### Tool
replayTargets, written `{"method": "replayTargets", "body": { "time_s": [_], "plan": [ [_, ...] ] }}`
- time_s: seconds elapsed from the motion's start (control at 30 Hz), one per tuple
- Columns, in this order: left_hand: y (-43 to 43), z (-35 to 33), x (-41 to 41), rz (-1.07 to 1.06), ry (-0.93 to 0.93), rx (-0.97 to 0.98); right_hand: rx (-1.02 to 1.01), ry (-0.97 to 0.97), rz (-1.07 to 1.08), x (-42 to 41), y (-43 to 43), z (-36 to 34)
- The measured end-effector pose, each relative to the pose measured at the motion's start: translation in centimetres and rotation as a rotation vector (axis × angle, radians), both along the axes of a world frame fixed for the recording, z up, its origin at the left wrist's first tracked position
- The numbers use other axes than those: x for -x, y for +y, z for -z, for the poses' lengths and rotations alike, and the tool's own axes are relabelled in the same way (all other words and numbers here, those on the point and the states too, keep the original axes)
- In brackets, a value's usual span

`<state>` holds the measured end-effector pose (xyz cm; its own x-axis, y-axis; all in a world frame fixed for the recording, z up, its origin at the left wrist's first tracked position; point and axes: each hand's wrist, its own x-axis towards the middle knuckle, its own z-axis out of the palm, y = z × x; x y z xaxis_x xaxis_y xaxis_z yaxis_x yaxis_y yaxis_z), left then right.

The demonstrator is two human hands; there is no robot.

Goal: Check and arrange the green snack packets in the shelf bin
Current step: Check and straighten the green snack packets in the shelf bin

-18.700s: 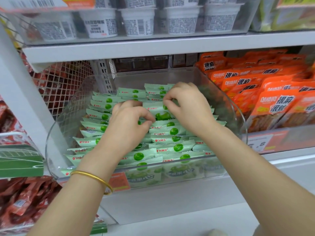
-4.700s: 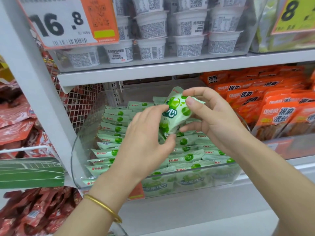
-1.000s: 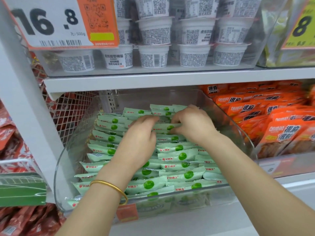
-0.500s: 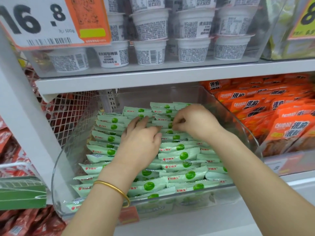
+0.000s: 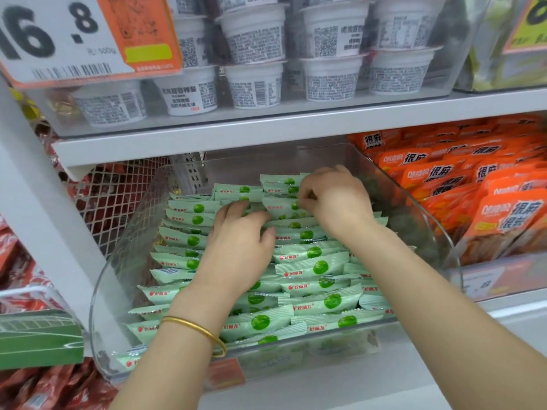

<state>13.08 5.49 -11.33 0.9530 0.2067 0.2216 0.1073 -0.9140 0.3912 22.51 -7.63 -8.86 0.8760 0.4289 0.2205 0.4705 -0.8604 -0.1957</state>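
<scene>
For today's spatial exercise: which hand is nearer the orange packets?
Right. The right hand is left of the orange packets; the left hand lies further left, on the green packets.

The person's wearing a thin, plain gold bangle (image 5: pixel 194 328), and it's looking smooth and round, hanging a bit loose and tilted round the wrist just behind the left hand (image 5: pixel 236 247). Both forearms are showing bare all the way to the frame edge, right hand (image 5: pixel 337 202) included.
</scene>
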Motion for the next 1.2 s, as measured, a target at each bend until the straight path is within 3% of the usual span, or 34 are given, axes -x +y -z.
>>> {"method": "replayTargets", "body": {
  "time_s": [0.1, 0.27, 0.37, 0.5, 0.67, 0.9, 1.2],
  "plan": [
    [0.2, -0.4, 0.2, -0.026, -0.115, 0.086, -0.286, -0.154, -0.045, 0.8, -1.0, 0.3],
    [0.2, -1.7, 1.2, 0.022, -0.262, 0.273, -0.451, -0.442, -0.167, 3.5, -2.4, -0.2],
    [-0.3, -2.3, 2.4, 0.11, -0.324, 0.292, -0.592, -0.455, -0.257, 4.8, -3.6, -1.0],
    [-0.6, -2.9, 4.1, 0.211, -0.312, 0.478, -0.803, -0.3, -0.346, 6.3, -5.0, -2.1],
    [-1.7, -3.6, 5.8, 0.245, -0.212, 0.798, -0.924, 0.07, -0.491, 7.1, -6.6, -2.3],
    [-1.5, -3.4, 6.5, 0.327, -0.061, 0.905, -1.091, 0.535, -0.468, 8.1, -6.8, -2.2],
    [-0.9, -3.4, 6.1, 0.358, -0.047, 0.897, -1.258, 0.677, -0.447, 7.1, -5.7, -1.6]
  ]
}}
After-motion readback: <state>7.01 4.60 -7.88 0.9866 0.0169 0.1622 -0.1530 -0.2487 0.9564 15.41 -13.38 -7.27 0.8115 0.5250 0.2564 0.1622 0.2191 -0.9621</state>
